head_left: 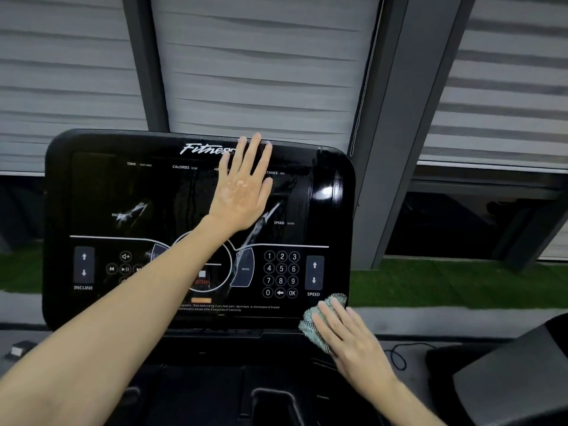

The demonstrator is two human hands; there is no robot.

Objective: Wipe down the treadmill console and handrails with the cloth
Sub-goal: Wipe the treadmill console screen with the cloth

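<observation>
The black glossy treadmill console (101,186) fills the middle of the view, with a keypad, arrow buttons and wet streaks on its face. My left hand (242,186) lies flat on the upper middle of the panel, fingers straight and spread up to the top edge. My right hand (347,336) presses a green-grey cloth (316,321) against the console's lower right corner, just below the SPEED arrows, with straight fingers on top of the cloth. The handrails are not clearly visible.
Behind the console are striped window blinds (261,72) and dark grey posts (396,149). A strip of green turf (445,281) runs along the floor. A dark grey machine part (507,379) sits at the lower right, with a black cable (399,358) beside it.
</observation>
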